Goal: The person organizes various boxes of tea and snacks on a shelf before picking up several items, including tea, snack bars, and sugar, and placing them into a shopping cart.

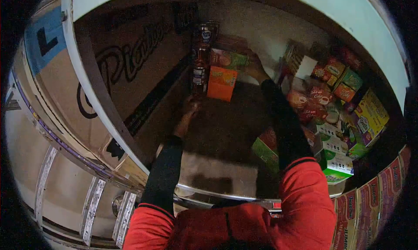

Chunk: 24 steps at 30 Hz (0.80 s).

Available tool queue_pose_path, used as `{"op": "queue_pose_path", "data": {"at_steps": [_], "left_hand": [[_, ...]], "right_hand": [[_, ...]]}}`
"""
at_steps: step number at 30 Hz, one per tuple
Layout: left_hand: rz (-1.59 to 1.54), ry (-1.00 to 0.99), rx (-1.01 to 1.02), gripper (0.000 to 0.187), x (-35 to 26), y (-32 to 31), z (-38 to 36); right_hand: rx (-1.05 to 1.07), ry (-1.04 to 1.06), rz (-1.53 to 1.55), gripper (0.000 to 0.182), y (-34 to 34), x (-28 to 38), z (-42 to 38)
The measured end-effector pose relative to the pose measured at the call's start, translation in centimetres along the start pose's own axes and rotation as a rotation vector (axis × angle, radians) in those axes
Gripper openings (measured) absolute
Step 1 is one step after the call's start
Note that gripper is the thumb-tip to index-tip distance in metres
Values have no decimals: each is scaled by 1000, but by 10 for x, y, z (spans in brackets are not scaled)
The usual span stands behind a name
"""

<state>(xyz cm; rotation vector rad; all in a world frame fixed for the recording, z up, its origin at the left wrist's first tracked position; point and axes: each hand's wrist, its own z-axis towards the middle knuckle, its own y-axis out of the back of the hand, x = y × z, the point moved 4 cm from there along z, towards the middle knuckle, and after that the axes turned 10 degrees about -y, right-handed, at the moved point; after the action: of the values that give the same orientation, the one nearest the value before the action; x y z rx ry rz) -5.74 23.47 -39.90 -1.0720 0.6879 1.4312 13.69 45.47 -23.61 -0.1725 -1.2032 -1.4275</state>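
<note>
My right hand point(256, 67) reaches to the back of the shelf. Its fingers are at the right end of a small red and green box point(228, 58) and seem to grip it. That box sits just behind an orange box point(222, 83). My left hand point(190, 107) is low at the left, in front of a row of stacked cans or jars point(199, 75). Its fingers are dark and smeared, and I make out nothing held in them.
Along the left stands a large printed cardboard carton point(130, 63). Many small boxes crowd the right side, among them a yellow box point(371, 115) and a green and white box point(336, 165). A pale curved frame edge point(104, 106) borders the opening.
</note>
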Motion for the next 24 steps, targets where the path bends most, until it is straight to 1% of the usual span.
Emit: {"op": "queue_pose_path", "data": {"at_steps": [2,4,6,7,9,10,11,13,14,15,16,18,19,21,22,24], "left_hand": [[-26,-11,-28,74,6,0,3],[-48,-18,-59,72,10,5,4],[-19,25,-46,71,1,5,1],[-16,22,-53,71,8,8,1],[63,-53,-40,73,23,13,6],[67,-54,-42,73,28,15,7],[43,-56,-36,73,27,14,8],[22,-65,-35,72,26,12,8],[47,-26,-55,72,19,8,6],[73,12,-76,72,15,8,4],[78,0,-84,72,16,10,4],[-24,8,-32,78,20,12,3],[-22,-14,-48,78,18,14,3],[-139,15,18,80,13,11,1],[-135,-2,-1,80,11,11,1],[-15,37,-50,77,7,7,-2]], "right_hand": [[-33,31,273,83,-9,-1,-17],[-42,53,414,86,-10,3,-17],[-8,-28,54,82,-12,6,-13],[-4,-22,56,82,-13,9,-12],[-36,95,71,75,-13,18,-15],[-36,98,74,75,-13,23,-18],[-46,-40,377,73,-10,31,-24],[-49,-174,680,72,-6,29,-22],[-65,-212,728,71,1,22,-15],[-86,-220,726,71,7,13,-5],[-114,-213,674,70,14,5,4],[-167,-180,530,69,26,-18,31],[-185,-165,473,69,27,-29,43],[-210,-143,397,68,26,-46,64],[-224,-136,368,67,27,-51,73],[-249,-121,318,66,26,-56,86]]}}
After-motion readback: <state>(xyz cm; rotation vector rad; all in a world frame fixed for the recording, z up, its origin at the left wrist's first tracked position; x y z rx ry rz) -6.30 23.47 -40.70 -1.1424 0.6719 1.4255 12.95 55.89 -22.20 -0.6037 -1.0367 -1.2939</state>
